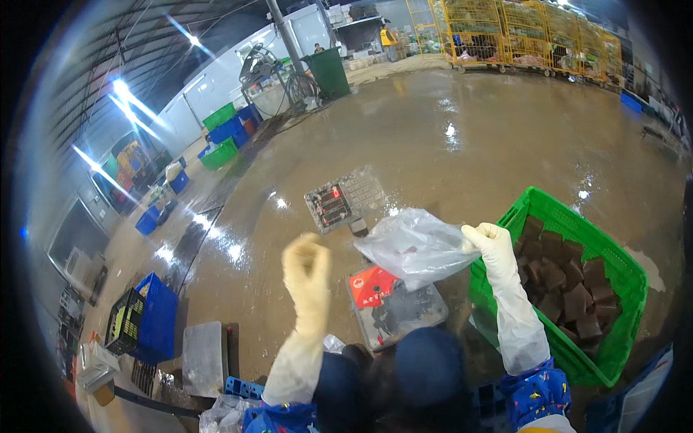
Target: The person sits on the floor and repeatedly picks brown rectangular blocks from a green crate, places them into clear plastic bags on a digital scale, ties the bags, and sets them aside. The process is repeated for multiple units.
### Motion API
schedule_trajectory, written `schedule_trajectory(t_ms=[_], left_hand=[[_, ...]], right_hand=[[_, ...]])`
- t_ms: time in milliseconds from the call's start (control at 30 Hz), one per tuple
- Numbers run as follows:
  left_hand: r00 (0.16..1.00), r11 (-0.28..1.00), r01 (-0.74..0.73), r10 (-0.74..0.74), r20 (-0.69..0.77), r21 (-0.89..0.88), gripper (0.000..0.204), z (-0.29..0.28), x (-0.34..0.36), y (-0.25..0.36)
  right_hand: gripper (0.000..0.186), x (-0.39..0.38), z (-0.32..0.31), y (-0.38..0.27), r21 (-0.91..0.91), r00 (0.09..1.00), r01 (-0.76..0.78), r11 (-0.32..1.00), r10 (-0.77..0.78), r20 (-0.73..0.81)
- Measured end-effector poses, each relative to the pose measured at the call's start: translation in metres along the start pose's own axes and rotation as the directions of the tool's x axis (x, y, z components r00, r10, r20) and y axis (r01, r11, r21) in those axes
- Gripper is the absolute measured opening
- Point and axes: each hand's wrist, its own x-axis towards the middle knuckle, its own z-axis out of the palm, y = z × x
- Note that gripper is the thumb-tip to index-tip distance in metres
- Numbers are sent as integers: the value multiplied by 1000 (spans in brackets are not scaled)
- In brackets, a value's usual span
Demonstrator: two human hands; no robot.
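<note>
My right hand point(491, 242), in a pale rubber glove, pinches the edge of a clear plastic bag point(419, 252). The bag spreads to the left from those fingers, above the platform of a bench scale point(415, 314) with a red sheet on it. The scale's display unit point(332, 206), showing lit red digits, stands just beyond. To the left of the bag and apart from it, my left hand point(307, 263) is gloved too and slightly blurred; its fingers curl round to the thumb with nothing visible in them. At the right stands a green crate point(534, 209) holding several dark brown blocks point(570, 274).
On the left are a blue crate point(157, 317), a black crate point(126, 321) and a grey flat slab point(203, 357). Wet brown floor point(433, 130) stretches ahead. Yellow cage trolleys point(527, 36), a green bin point(328, 72) and stacked green and blue tubs point(224, 130) stand farther off.
</note>
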Motion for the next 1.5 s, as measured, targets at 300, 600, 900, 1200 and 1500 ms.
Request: schedule_trajectory(t_ms=[300, 600, 900, 1200, 1500], left_hand=[[842, 592, -507, 184, 507, 627, 47, 63, 21, 34], [805, 751, -522, 275, 527, 405, 4, 127, 27, -16], [22, 653, 698, -428, 904, 292, 22, 126, -6, -33], [466, 713, 694, -547, 695, 96, 65, 146, 22, -99], [281, 553, 817, -632, 722, 166, 46, 153, 24, -111]], right_hand=[[41, -5, 9, -14, 78, 963, 100, 992, -116, 243], [43, -15, -19, 1, -53, 890, 232, 971, -190, 415], [55, 17, -157, 94, -692, 809, 135, 709, 324, 490], [103, 54, -356, 260, -783, 704, -565, -261, 342, -622], [81, 58, -315, 176, 41, 912, -407, 912, 403, 76]])
